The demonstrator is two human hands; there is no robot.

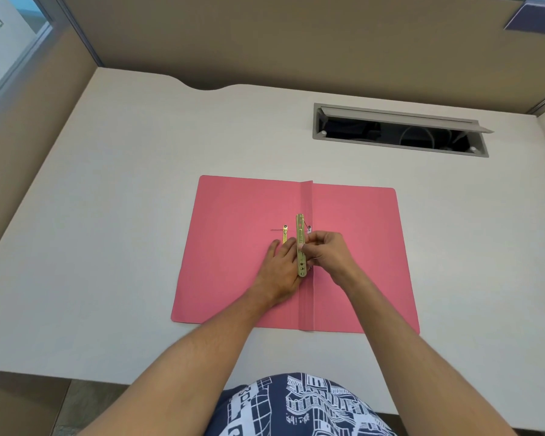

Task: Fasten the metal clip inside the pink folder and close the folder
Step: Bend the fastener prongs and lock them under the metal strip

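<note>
We are pinching the metal clip point(301, 245) in our right hand point(326, 253) over the open pink folder point(233, 247), left hand point(279, 269) pressing flat beside it; fastening and closing remain.

You are sitting at an office cubicle desk. Beyond your hands, tan fabric partition panels point(265, 33) with grey metal edging wall in the pale desk point(107, 215) at the back and on your left. Past your right hand point(328, 251), a grey cable hatch point(400, 130) stands open in the desktop, with wires showing inside. Far up to the right of that hand, a dark blue number plate point(535, 17) is fixed to the partition. Glass panelling point(10, 36) shows far to the left of your left hand point(280, 269).
</note>
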